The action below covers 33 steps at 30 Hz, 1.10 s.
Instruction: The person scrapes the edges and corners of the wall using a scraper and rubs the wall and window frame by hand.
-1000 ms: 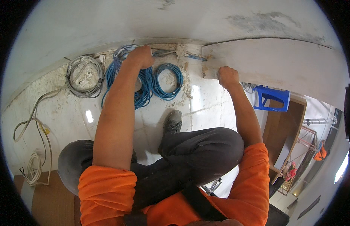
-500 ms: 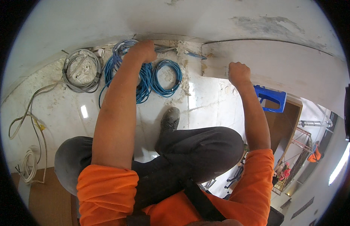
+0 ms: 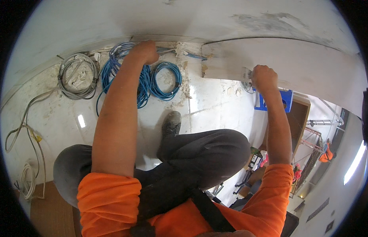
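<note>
My left hand (image 3: pixel 147 52) is closed in a fist at the foot of the wall, over the top of a large tangled coil of blue cable (image 3: pixel 143 85). Its fingertips are hidden, so what it grips cannot be made out. My right hand (image 3: pixel 265 79) is closed too, in front of a long white panel (image 3: pixel 294 69). A small thin blade, like that of a scraper (image 3: pixel 246 74), sticks out from the left of this fist, against the panel. Its handle is hidden in the hand.
A smaller blue cable coil (image 3: pixel 167 96) and a grey one (image 3: pixel 65 89) lie on the dusty tiled floor (image 3: pixel 211 114). Loose grey cable (image 3: pixel 23 114) trails at far left. Behind my right wrist stands a blue plastic object (image 3: pixel 287 96), and beyond it a ladder (image 3: pixel 324 122).
My right hand has moved right along the panel, and the blade now shows clearly beside it. The whole view has shifted slightly; my left hand stays at the blue coil.
</note>
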Each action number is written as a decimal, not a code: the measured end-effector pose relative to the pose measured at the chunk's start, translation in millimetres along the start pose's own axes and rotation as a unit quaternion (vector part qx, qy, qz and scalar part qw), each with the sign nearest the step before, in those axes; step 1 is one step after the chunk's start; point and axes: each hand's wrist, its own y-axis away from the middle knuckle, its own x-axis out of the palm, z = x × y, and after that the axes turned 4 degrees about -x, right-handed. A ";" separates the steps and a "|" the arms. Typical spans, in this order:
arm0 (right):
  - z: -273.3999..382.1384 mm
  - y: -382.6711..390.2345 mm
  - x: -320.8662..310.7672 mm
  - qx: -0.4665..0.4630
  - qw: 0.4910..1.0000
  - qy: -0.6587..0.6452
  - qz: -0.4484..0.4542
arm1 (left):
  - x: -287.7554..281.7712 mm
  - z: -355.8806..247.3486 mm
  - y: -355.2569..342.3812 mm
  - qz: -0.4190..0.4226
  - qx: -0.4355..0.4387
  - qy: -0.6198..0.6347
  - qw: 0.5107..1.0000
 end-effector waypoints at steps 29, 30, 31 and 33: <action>-156.8 178.3 -116.6 0.180 0.949 -0.213 -0.148 | 14.5 -38.2 -17.0 0.001 0.062 0.025 0.998; -157.0 175.9 -90.5 0.211 0.901 -0.355 -0.135 | 6.4 -22.3 -12.1 0.007 0.036 0.016 0.999; -137.8 172.0 -64.1 0.195 0.808 -0.529 -0.171 | 2.9 -6.8 -9.7 0.001 0.023 0.007 1.000; -117.8 180.6 -19.0 0.189 0.736 -0.620 -0.194 | 7.8 -5.6 -14.9 0.044 0.022 -0.002 0.999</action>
